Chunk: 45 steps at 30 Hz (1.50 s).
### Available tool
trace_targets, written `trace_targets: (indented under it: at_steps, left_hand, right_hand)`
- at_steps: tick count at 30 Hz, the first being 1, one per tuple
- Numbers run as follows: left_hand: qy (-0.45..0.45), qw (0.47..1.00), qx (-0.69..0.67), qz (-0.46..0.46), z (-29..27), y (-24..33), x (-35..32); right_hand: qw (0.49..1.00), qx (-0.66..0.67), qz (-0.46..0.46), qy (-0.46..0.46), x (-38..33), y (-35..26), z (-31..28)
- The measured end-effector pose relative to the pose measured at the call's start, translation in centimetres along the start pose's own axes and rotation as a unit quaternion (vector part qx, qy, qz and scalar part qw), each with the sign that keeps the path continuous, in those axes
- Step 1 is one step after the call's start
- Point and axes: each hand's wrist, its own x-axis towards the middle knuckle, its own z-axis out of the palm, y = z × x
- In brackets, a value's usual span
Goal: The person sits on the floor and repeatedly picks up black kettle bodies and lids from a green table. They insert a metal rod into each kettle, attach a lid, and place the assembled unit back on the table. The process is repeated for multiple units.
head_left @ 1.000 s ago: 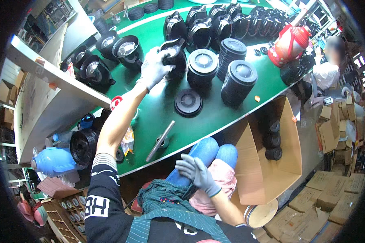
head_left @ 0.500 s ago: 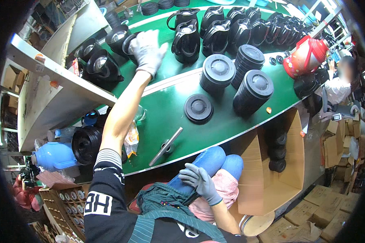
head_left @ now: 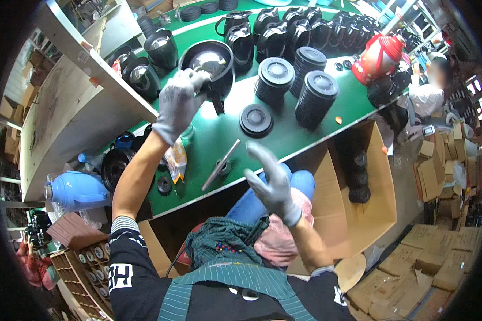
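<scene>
A glossy black jug body (head_left: pixel 224 72) is tilted with its wide round opening toward me, above the green table (head_left: pixel 201 155). My left hand (head_left: pixel 181 104), in a grey glove, is closed on the jug's near side; its fingers partly hide where it grips. Over the table's front edge and my lap, my gloved right hand (head_left: pixel 273 184) is empty, with thumb and fingers apart. A metal bar (head_left: pixel 221 165) on a small round base lies between the hands. Beyond it is a low pile of black round lids (head_left: pixel 256 121).
Taller lid stacks (head_left: pixel 275 80) stand right of the jug, before rows of black jugs (head_left: pixel 273 40). A red vacuum flask (head_left: pixel 379 59) is farther right, a blue one (head_left: pixel 77 191) at left. An open carton (head_left: pixel 377 214) stands by my right side. A white post (head_left: pixel 112 80) rises left.
My left hand has taken a black jug from the group at far left and brought it nearer and rightward. The right hand has risen from my lap toward the table edge, fingers spreading.
</scene>
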Motion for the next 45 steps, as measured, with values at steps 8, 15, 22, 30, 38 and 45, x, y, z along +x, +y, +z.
trace_targets:
  at_steps: [8, 15, 22, 30, 38, 45]
  left_hand:
    - [-0.07, 0.994, -0.069, 0.051, -7.5, 12.5, -9.5]
    - [0.133, 0.87, -0.413, -0.235, -6.0, 12.8, -21.6]
    - [-0.157, 0.588, -0.656, -0.446, -0.7, 8.5, -29.8]
    - [-0.262, 0.755, -0.544, -0.255, 4.7, 4.9, -33.8]
    - [-0.21, 0.862, -0.384, -0.256, 1.3, 5.1, -29.5]
    - [-0.204, 0.869, -0.37, -0.256, 2.4, 2.9, -31.9]
  right_hand:
    - [0.943, -0.244, -0.227, -0.023, 3.3, -4.3, -0.4]
    - [0.989, -0.107, -0.106, -0.012, -5.8, -4.0, -1.8]
    - [0.99, 0.051, -0.129, -0.007, -6.8, -4.5, -2.3]
    - [0.984, 0.073, -0.107, -0.126, -6.1, -2.4, -1.0]
    - [0.977, 0.114, -0.086, -0.161, 2.5, 3.8, -0.3]
    - [0.868, -0.466, 0.164, -0.042, 11.2, 21.2, 6.0]
